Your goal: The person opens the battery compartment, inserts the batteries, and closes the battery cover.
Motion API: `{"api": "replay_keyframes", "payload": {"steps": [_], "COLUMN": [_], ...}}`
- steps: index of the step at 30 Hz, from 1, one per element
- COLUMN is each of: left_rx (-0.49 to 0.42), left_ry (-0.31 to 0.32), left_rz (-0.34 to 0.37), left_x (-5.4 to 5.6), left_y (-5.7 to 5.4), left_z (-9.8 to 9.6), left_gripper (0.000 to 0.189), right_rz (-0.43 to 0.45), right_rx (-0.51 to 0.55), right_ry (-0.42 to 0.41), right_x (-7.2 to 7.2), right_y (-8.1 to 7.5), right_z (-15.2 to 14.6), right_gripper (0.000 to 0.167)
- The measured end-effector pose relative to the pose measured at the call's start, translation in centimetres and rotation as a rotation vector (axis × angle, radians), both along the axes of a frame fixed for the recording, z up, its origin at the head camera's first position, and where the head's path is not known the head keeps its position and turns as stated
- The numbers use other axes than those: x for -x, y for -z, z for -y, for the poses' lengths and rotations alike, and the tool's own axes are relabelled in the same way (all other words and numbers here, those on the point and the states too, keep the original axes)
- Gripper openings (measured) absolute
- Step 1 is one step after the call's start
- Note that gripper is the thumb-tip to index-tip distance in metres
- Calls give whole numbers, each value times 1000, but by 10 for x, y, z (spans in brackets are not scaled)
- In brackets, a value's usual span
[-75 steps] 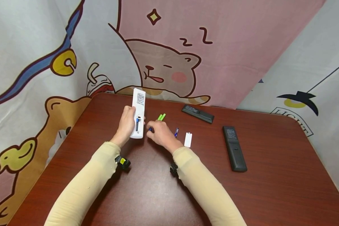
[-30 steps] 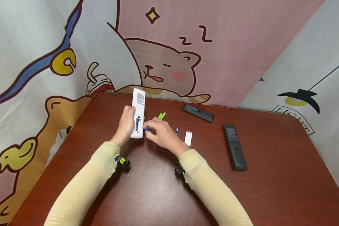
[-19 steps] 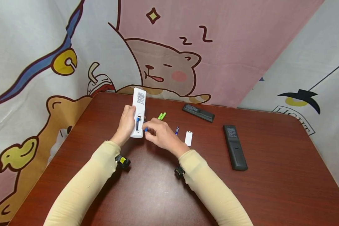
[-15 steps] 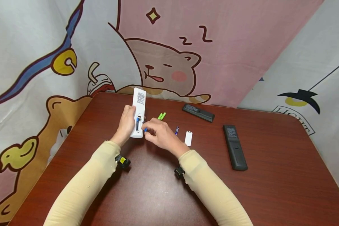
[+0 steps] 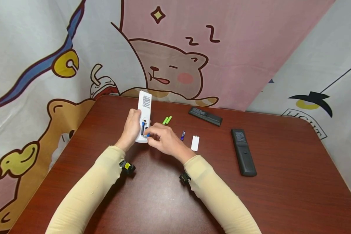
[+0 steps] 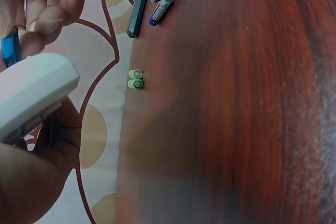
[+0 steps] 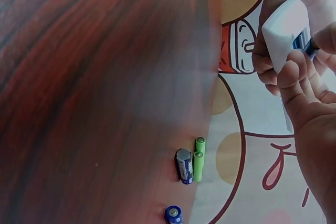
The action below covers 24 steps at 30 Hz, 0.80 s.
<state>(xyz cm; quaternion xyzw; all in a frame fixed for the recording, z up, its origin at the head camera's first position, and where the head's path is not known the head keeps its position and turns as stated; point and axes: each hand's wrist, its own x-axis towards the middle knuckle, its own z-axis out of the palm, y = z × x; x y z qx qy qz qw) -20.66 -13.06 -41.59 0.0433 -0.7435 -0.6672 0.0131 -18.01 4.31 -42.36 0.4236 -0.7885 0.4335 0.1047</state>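
Blue battery (image 5: 148, 135) pinched by the right fingers (image 5: 153, 130) has moved in over the white remote (image 5: 145, 113) the left fingers (image 7: 263, 62) grip.

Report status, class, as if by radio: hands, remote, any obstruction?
Left hand gripping white remote. Right hand pinching blue battery at open compartment; another battery inside. No obstruction seen.
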Motion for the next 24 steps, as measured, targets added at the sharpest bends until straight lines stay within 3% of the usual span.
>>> {"api": "replay_keyframes", "payload": {"steps": [24], "left_rx": [25], "left_ry": [-8], "left_rz": [-11], "left_x": [-1], "left_y": [0], "left_z": [-4], "left_gripper": [26], "right_rz": [-32], "right_rx": [-2], "right_ry": [1], "right_x": [1], "right_y": [3], "right_z": [5], "right_gripper": [14]}}
